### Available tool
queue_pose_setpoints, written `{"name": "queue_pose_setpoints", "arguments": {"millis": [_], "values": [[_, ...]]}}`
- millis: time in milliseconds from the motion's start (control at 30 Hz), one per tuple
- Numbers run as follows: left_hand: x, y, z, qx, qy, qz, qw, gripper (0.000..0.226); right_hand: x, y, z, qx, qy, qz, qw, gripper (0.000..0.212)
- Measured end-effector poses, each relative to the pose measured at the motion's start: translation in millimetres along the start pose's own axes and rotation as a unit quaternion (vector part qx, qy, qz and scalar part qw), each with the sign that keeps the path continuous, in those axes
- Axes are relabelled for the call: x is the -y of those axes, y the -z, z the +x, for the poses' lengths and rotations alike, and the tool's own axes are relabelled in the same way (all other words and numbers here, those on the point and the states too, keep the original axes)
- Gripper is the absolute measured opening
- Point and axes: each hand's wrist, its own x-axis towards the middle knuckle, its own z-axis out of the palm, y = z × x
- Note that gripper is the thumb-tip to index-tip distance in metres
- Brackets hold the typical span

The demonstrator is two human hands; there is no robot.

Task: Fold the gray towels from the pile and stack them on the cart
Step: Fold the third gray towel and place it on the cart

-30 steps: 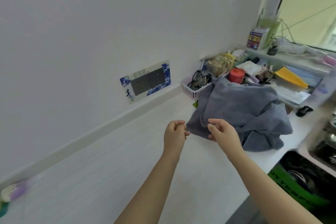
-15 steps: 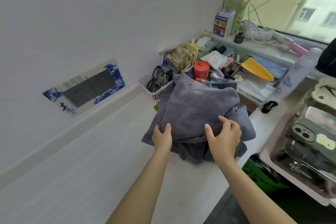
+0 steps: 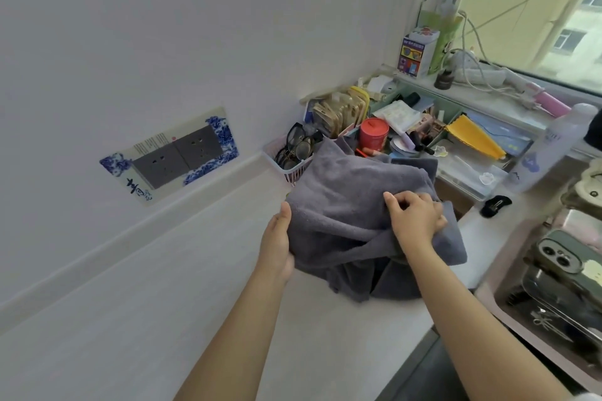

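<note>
Now both hands are on the gray towel pile, where a second ago they were only pinching a hanging corner near its front. Half a second ago they had reached the pile's near edge; now the left hand has slid under the left flank, thumb up against the cloth and fingers hidden beneath, so it grips that side. The right hand has moved up onto the top fold, its fingers curled into the fabric and bunching it. My read: the top towel is being gathered and lifted off the pile, so folding has not started and nothing is stacked yet. No cart can be identified for certain.

Left to right: white wall, then a gray double socket on a blue-and-white patterned plate. The white table runs along the wall, and the pile sits on it toward its right end. Behind the pile is a pink basket with glasses, touching the towels' back edge, then a red jar and trays of small clutter. A yellow cloth lies further right. The windowsill carries a small box, cables and a pink item, under a window. At far right, a phone in a green case rests on a metal rack.
</note>
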Motion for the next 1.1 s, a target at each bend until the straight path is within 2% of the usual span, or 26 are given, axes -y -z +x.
{"name": "queue_pose_setpoints", "arguments": {"millis": [67,200,333,400,500,567,700,800,867,967,1100], "values": [[-16,6,-10,0.022,0.007,-0.038,0.999,0.046,7,-6,-3,0.004,0.005,0.003,1.000,0.028],[-46,32,-42,0.029,-0.024,-0.086,0.996,0.046,31,-21,-27,0.034,0.031,0.011,0.999,0.045],[-69,74,-72,-0.016,-0.024,-0.137,0.990,0.049,62,-50,-73,0.116,0.141,0.093,0.979,0.042],[-78,100,-83,-0.052,-0.018,-0.164,0.985,0.052,69,-67,-98,0.136,0.207,0.079,0.966,0.045],[-92,164,-106,-0.106,-0.023,-0.209,0.972,0.056,86,-101,-162,0.172,0.312,0.046,0.933,0.060],[-95,187,-117,-0.118,-0.023,-0.230,0.966,0.061,80,-120,-191,0.196,0.342,0.020,0.919,0.058],[-97,249,-147,-0.159,-0.049,-0.284,0.944,0.067,72,-160,-266,0.270,0.338,0.022,0.901,0.032],[-102,304,-173,-0.211,-0.078,-0.313,0.923,0.062,86,-174,-318,0.338,0.237,0.108,0.904,0.039],[-107,333,-187,-0.246,-0.092,-0.313,0.913,0.055,104,-172,-330,0.353,0.215,0.142,0.900,0.044],[-121,398,-209,-0.306,-0.108,-0.318,0.891,0.046,157,-174,-355,0.373,0.270,0.130,0.878,0.046],[-159,447,-235,-0.380,-0.171,-0.281,0.865,0.047,242,-167,-380,0.337,0.361,0.171,0.853,0.050]]}}
